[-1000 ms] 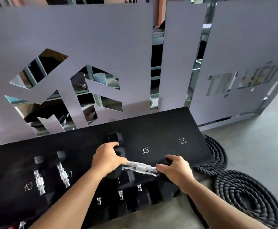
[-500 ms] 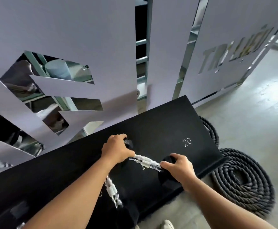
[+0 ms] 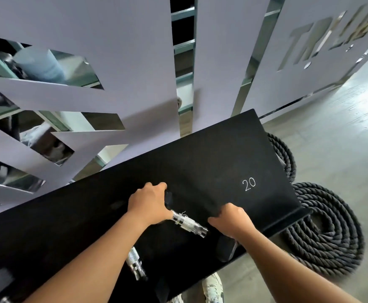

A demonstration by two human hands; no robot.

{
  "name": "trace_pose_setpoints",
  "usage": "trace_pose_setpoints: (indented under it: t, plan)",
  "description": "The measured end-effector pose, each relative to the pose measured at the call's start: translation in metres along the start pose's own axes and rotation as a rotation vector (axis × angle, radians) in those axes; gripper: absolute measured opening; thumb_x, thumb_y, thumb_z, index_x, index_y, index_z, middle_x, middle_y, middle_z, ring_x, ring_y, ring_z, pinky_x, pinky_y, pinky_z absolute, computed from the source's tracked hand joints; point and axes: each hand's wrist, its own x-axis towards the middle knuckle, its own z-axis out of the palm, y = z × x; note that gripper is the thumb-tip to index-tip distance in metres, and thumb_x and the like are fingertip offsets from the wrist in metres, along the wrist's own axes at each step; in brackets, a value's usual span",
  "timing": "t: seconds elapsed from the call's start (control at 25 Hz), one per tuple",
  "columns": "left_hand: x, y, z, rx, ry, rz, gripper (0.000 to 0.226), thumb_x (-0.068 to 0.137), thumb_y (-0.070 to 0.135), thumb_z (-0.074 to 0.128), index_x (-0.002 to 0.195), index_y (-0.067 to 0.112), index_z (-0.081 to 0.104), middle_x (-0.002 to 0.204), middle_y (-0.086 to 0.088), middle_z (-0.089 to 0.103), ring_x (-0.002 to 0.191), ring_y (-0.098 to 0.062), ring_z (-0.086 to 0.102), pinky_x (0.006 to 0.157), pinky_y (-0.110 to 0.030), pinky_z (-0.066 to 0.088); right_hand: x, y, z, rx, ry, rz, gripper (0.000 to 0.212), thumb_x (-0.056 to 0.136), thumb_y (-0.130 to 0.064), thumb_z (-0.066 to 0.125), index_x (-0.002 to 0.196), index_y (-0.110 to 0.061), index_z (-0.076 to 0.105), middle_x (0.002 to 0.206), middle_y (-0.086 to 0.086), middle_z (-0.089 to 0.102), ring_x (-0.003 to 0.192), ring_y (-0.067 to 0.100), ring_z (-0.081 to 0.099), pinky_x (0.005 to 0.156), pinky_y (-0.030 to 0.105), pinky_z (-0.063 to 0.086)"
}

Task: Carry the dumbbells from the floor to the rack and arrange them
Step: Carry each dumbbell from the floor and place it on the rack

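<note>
While both hands grip one dumbbell on the rack's top shelf, the scene reads as follows.

Left hand (image 3: 149,204): curled over the far, upper head of the dumbbell, fingers wrapped round the black head, thumb side toward the handle.

Right hand (image 3: 231,219): closed over the near, lower head of the same dumbbell; that head is mostly hidden under the palm.

Dumbbell (image 3: 188,224): held between the two hands, its knurled chrome handle showing in the gap, lying at a slant on the black shelf; whether it rests fully on the shelf or is slightly lifted cannot be told.

Rack (image 3: 211,154): black sloped shelf under both hands, running from lower left to upper right, with a raised lip along the near edge.

Label 20 (image 3: 249,184): white chalk-like number on the shelf, beyond and to the right of the right hand.

Second dumbbell (image 3: 135,264): chrome handle visible below the left forearm, on a lower level of the rack; its black heads blend into the shelf.

Coiled rope (image 3: 325,232): thick dark rope coiled on the floor, right of the right hand, past the rack's end.

Shoe (image 3: 212,287): light patterned, on the floor beneath the right forearm.

Wall panel (image 3: 117,51): pale, with cut-out shapes, beyond both hands.
</note>
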Motion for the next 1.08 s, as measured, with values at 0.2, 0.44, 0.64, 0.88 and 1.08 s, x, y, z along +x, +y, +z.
trace_pose_setpoints:
  t: [0.2, 0.44, 0.64, 0.88, 1.08]
  plan:
    - [-0.027, -0.015, -0.013, -0.067, 0.018, -0.068, 0.094, 0.078, 0.077, 0.061, 0.154, 0.026, 0.039, 0.149, -0.004, 0.049, 0.135, -0.027, 0.050, 0.112, -0.047, 0.043, -0.008, -0.036, -0.044, -0.130, 0.014, -0.288, 0.051, 0.091, -0.048, 0.058, 0.131, -0.018, 0.065, 0.130, 0.005, 0.068, 0.122, 0.028, 0.062, 0.095, 0.037, 0.054]
    - [-0.098, -0.063, -0.045, -0.242, 0.227, -0.346, 0.081, 0.091, 0.077, 0.037, 0.153, 0.025, 0.042, 0.154, -0.003, 0.047, 0.140, -0.025, 0.046, 0.115, -0.055, 0.036, -0.044, -0.116, -0.061, -0.243, 0.040, -0.669, 0.065, 0.098, -0.059, 0.050, 0.151, -0.022, 0.046, 0.147, 0.007, 0.053, 0.129, 0.027, 0.056, 0.100, 0.039, 0.049]
    - [-0.208, -0.111, -0.044, -0.386, 0.354, -0.579, 0.082, 0.092, 0.078, 0.033, 0.155, 0.026, 0.040, 0.156, -0.004, 0.046, 0.142, -0.026, 0.045, 0.111, -0.049, 0.041, -0.102, -0.187, -0.034, -0.366, 0.010, -0.946, 0.070, 0.096, -0.065, 0.048, 0.154, -0.026, 0.042, 0.149, 0.004, 0.051, 0.131, 0.028, 0.053, 0.102, 0.043, 0.050]
    - [-0.418, -0.147, 0.009, -0.560, 0.550, -0.967, 0.079, 0.085, 0.083, 0.036, 0.138, 0.028, 0.058, 0.135, -0.007, 0.065, 0.127, -0.030, 0.058, 0.100, -0.040, 0.048, -0.254, -0.252, 0.057, -0.561, -0.152, -1.304, 0.073, 0.096, -0.067, 0.046, 0.156, -0.025, 0.039, 0.155, 0.008, 0.046, 0.139, 0.030, 0.047, 0.111, 0.044, 0.042]
    - [-0.615, -0.134, 0.106, -0.709, 0.622, -1.250, 0.072, 0.088, 0.080, 0.039, 0.137, 0.031, 0.058, 0.137, -0.005, 0.063, 0.131, -0.027, 0.056, 0.103, -0.037, 0.044, -0.423, -0.236, 0.175, -0.713, -0.328, -1.544, 0.070, 0.097, -0.063, 0.049, 0.155, -0.023, 0.043, 0.150, 0.007, 0.052, 0.136, 0.029, 0.050, 0.109, 0.043, 0.043]
